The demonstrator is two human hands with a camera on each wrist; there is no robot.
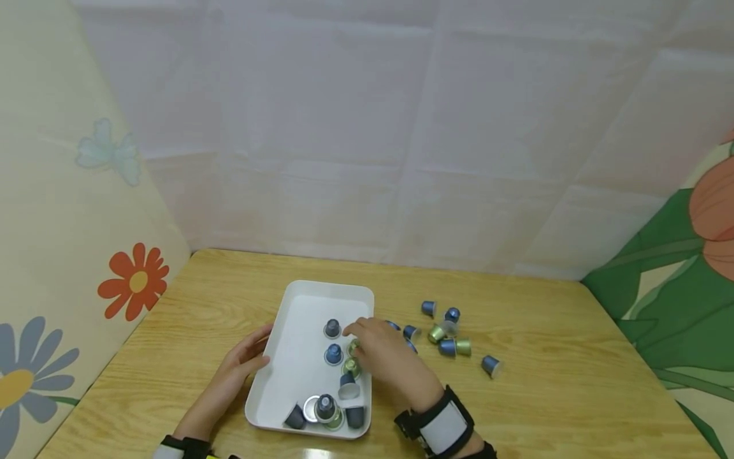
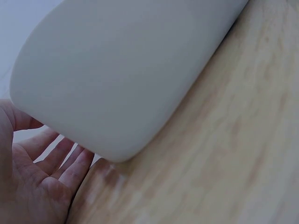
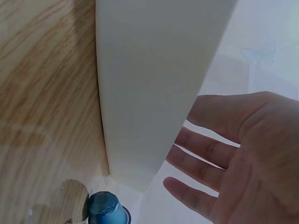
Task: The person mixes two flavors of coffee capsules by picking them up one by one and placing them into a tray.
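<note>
A white tray (image 1: 298, 344) stands on the table with upright and toppled coffee capsules in it. My left hand (image 1: 243, 358) rests against its left side, thumb at the rim and fingers extended along the outer wall. Over the right rim reaches my right hand (image 1: 385, 354), its index fingertip near a grey capsule (image 1: 332, 329). Partly under that hand is a green capsule (image 1: 353, 348); whether the fingers pinch it I cannot tell. In the right wrist view the tray wall (image 3: 145, 84) hides the fingertips. A blue capsule (image 1: 334, 354) and another green one stand close by.
Several capsules lie toward the tray's front, among them a dark one (image 1: 295, 417). To the right of the tray, blue and green capsules lie loose on the wooden table (image 1: 550, 370), the farthest right being a blue one (image 1: 490, 366). A pale cloth (image 1: 367, 127) hangs behind.
</note>
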